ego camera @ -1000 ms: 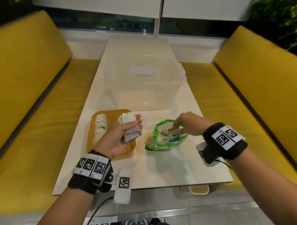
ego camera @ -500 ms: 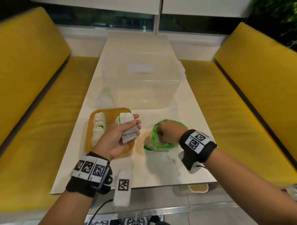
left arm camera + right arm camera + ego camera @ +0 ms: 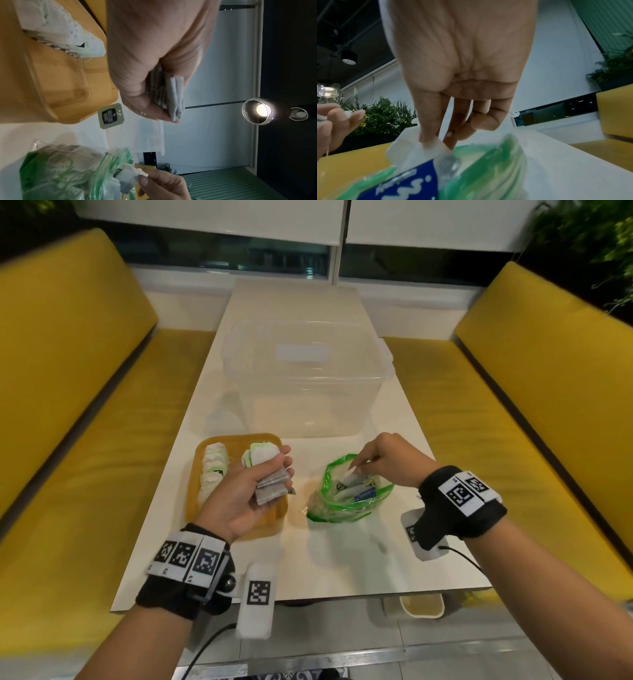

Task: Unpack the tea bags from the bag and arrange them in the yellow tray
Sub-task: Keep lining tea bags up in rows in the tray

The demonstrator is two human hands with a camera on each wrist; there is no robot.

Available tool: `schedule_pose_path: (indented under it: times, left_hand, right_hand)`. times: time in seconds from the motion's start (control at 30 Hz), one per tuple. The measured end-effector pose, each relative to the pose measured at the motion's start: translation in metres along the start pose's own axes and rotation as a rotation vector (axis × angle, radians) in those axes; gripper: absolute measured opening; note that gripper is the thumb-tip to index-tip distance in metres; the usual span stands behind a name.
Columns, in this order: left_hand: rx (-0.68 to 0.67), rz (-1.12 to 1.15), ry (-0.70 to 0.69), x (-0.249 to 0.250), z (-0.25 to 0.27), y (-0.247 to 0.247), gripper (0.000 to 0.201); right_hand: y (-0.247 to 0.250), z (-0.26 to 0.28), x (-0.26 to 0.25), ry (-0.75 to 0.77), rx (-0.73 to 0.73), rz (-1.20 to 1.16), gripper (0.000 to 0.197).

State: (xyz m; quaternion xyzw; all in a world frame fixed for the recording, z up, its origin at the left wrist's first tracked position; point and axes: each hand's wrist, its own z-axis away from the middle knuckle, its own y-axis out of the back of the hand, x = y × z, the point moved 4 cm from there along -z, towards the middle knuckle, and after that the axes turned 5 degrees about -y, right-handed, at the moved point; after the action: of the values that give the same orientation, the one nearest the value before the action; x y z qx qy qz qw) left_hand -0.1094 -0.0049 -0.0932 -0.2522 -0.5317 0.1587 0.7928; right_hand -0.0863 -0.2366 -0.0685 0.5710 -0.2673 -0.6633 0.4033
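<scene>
A green and clear plastic bag (image 3: 346, 494) of tea bags lies on the white table, right of the yellow tray (image 3: 198, 474). My right hand (image 3: 363, 465) pinches one white tea bag (image 3: 433, 143) at the bag's mouth (image 3: 488, 162), lifted partly out. My left hand (image 3: 263, 474) hovers over the tray's right side, palm up, gripping a stack of tea bags (image 3: 270, 487); the stack's edge (image 3: 173, 94) shows between thumb and fingers. A row of tea bags (image 3: 212, 470) lies along the tray's left side (image 3: 56, 32). A tag (image 3: 111, 117) dangles below the left hand.
A large clear plastic tub (image 3: 305, 381) stands behind the tray and bag. Yellow benches (image 3: 85, 440) flank the table on both sides. The table's near edge (image 3: 308, 594) lies just ahead of my wrists.
My right hand went down into the plastic bag, then came up and right with one tea bag pinched. The left hand kept its stack over the tray.
</scene>
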Motion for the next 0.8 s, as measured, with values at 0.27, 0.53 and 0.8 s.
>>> schedule_pose_path:
  times: [0.27,0.53,0.8]
  left_hand:
    - [0.078,-0.001,0.065,-0.002,0.000,0.004,0.017]
    - [0.091,0.038,0.095,0.000,-0.001,0.003,0.017]
    - [-0.035,-0.117,-0.230,0.041,0.004,-0.015,0.025]
  right_hand:
    - [0.008,-0.003,0.006,-0.053,0.080,-0.300,0.006]
    - [0.020,0.002,-0.018,0.003,0.109,-0.705,0.035]
    - [0.044,0.020,-0.087,0.184,0.002,-0.864,0.027]
